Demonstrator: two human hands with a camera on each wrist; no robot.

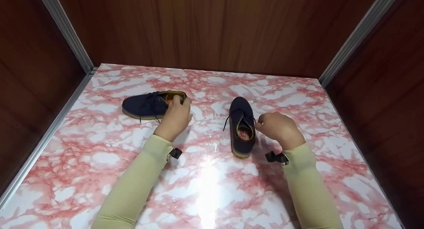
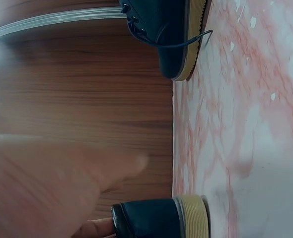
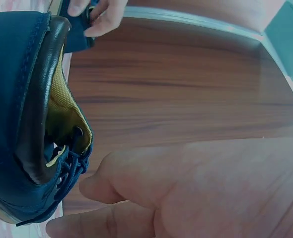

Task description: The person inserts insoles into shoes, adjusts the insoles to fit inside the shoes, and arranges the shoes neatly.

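Two navy lace-up shoes with tan soles rest on the tabletop. The left shoe (image 1: 135,105) lies with its toe to the left. My left hand (image 1: 177,114) grips it at the heel, its fingers over the collar; the thumb stands apart from the heel in the left wrist view. The right shoe (image 1: 241,108) points away from me, its heel nearest. Beside its right side is my right hand (image 1: 278,128), fingertips close to the lace (image 3: 69,171). The right wrist view shows that thumb and a finger spread apart, with nothing between them.
Brown wood-grain panels (image 1: 205,30) enclose the red-and-white marbled tabletop (image 1: 109,189) at the back and sides. Metal posts (image 1: 68,30) stand at the corners. Loose lace ends (image 1: 226,123) hang beside the shoes, and a bright glare lies at the front middle.
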